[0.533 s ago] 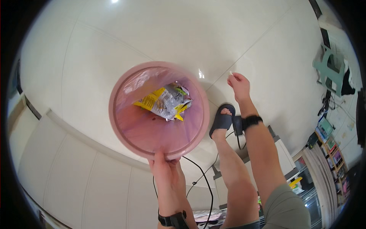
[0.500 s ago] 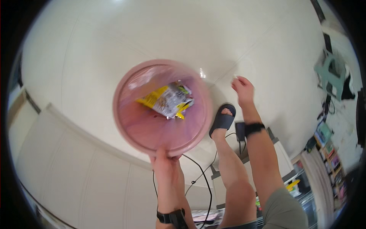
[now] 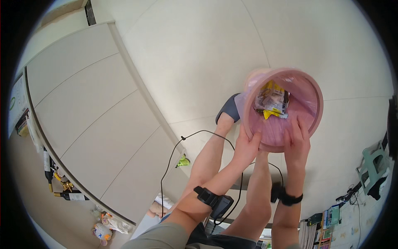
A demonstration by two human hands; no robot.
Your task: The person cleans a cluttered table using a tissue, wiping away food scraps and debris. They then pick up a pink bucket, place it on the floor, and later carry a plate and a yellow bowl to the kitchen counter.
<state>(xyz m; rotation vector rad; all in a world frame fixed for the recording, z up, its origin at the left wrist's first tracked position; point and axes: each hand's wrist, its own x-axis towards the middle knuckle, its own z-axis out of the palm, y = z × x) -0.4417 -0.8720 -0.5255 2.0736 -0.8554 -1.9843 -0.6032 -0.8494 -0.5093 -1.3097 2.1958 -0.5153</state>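
So the left hand (image 3: pixel 248 146) has its thumb laid over the near-left rim of this pink round plastic bin (image 3: pixel 319 101), closed on the edge, with the other fingers tucked underneath where I can't see them. The right hand (image 3: pixel 297 144) is hooked over the near rim just beside it, fingers loosely spread and reaching inside against the thin pinkish-purple plastic liner (image 3: pixel 306 111). Can't tell if it's really pinching anything or just resting there.

That's the big change btw. Half a second ago the right hand was way off to the side with a small white scrap in its fingertips, and the left had the bin by itself. Now both are on it, so it's handled from two sides, and I can't spot the scrap anywhere.

The bin's tipped with its mouth toward the person, in front of the legs; no idea if the base touches the floor. Inside there's a crumpled silver-and-yellow foil snack bag (image 3: pixel 271 101), same as before. A bit of liner hangs outside, next to a dark grey open-toed slipper (image 3: pixel 228 109).

Further out, the whole view has swung round: the pale panelled cabinet (image 3: pixel 89 97) fills way more of the left, and the green plastic stool (image 3: pixel 370 166) sits lower on the right.
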